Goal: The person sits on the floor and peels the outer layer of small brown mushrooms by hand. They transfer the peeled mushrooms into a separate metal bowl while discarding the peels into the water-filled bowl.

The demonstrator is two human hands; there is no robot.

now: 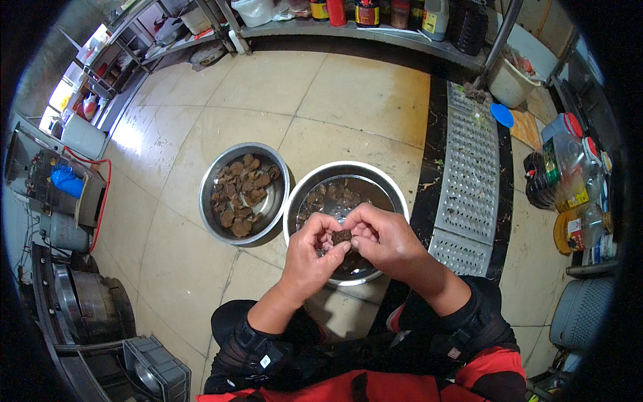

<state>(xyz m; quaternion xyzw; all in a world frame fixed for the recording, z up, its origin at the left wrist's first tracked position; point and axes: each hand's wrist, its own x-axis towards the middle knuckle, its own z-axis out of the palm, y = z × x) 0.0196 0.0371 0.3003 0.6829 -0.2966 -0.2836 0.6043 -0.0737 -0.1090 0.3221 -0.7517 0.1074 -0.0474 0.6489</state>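
Note:
Between the fingertips of my left hand (307, 259) and my right hand (389, 243) is a small dark brown piece (342, 237), probably a soaked mushroom. Both hands pinch it above a metal basin (346, 167) of brownish water. More brown pieces (329, 193) lie in that water towards the far side; my hands hide part of the near side. Just to the left, a second metal basin (275, 201) holds many similar flat, ragged brown pieces (241, 191). The two basins stand side by side on the tiled floor (191, 271).
A perforated metal drain cover (467, 171) runs along the right of the basin. Large plastic bottles (572, 161) stand farther right. A low shelf (321, 32) with jars crosses the far side. At lower left are a grey crate (173, 369) and metal pots (95, 301).

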